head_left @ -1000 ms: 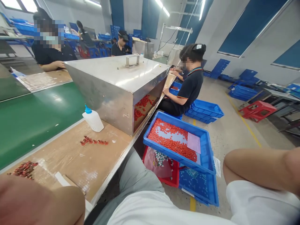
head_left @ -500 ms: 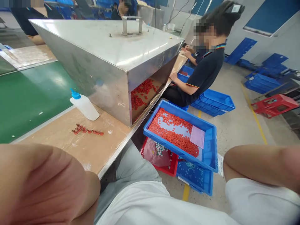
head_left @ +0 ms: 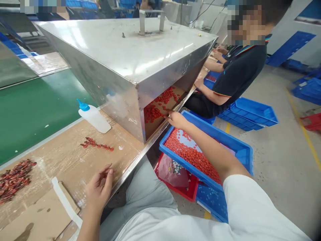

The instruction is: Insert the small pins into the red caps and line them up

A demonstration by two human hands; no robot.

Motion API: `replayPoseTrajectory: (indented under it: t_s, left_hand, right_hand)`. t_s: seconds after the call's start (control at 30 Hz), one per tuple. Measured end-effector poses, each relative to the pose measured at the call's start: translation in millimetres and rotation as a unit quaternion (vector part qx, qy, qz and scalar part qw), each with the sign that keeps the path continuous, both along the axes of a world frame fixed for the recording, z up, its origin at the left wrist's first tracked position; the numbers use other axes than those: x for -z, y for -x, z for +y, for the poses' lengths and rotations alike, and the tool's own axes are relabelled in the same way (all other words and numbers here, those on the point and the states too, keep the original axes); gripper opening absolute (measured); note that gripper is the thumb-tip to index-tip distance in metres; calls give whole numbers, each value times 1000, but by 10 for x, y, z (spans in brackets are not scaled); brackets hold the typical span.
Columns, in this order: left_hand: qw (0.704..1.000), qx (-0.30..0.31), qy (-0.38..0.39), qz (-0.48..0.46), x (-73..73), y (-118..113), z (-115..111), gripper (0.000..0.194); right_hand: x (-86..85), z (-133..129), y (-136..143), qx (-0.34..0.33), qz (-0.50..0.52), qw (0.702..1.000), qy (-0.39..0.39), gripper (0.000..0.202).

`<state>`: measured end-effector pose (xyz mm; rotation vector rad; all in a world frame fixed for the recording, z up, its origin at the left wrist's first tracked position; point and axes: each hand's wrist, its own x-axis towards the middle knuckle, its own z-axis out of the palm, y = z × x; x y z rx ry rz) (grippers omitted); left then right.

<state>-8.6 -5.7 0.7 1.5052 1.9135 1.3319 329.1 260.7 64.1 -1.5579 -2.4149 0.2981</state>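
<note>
My right hand (head_left: pixel 174 118) reaches into the opening of the metal hood (head_left: pixel 120 53), its fingertips at the near edge of the red pieces (head_left: pixel 153 113) inside. Whether those fingers hold a piece is too small to tell. Over the table's front edge, my left hand (head_left: pixel 100 184) is raised with fingers loosely curled; nothing can be made out in it. Beyond it on the brown tabletop (head_left: pixel 130 147) lie a short row of small red pieces (head_left: pixel 97 144) and a white bottle with a blue cap (head_left: pixel 94 117). A heap of dark red pieces (head_left: pixel 17 179) is at the far left.
A blue tray of red discs (head_left: pixel 198 159) stands right of my legs, under my right arm, above a red tray (head_left: pixel 192 189) and another blue one (head_left: pixel 212 201). Cardboard (head_left: pixel 42 214) lies at the lower left. A person in a dark shirt (head_left: pixel 247 70) sits beyond the hood.
My right hand, out of view before, is now at the hood's opening. My left hand has moved from close to the camera down to the table edge. The view has shifted, showing the heap and cardboard.
</note>
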Motion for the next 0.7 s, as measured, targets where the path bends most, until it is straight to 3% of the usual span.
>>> replayPoseTrajectory:
  t_s: [0.1,0.3,0.47,0.7]
  left_hand:
    - [999,10,35,-19,193,159,-71,39]
    - [997,0,63,-41,180,112,-39,42]
    - [995,-1,85,-47,190,125,-52,42]
    - [994,-10,102,-50,185,121,-41,42]
  right_hand:
    - [190,363,199,-6,-49,997,60,66]
    - [459,715,630,-25,-77,994,75,91]
    - [628,904,746,-38,-72,997,11,85]
    - [629,1147,746,-86,-77,993,-28,76]
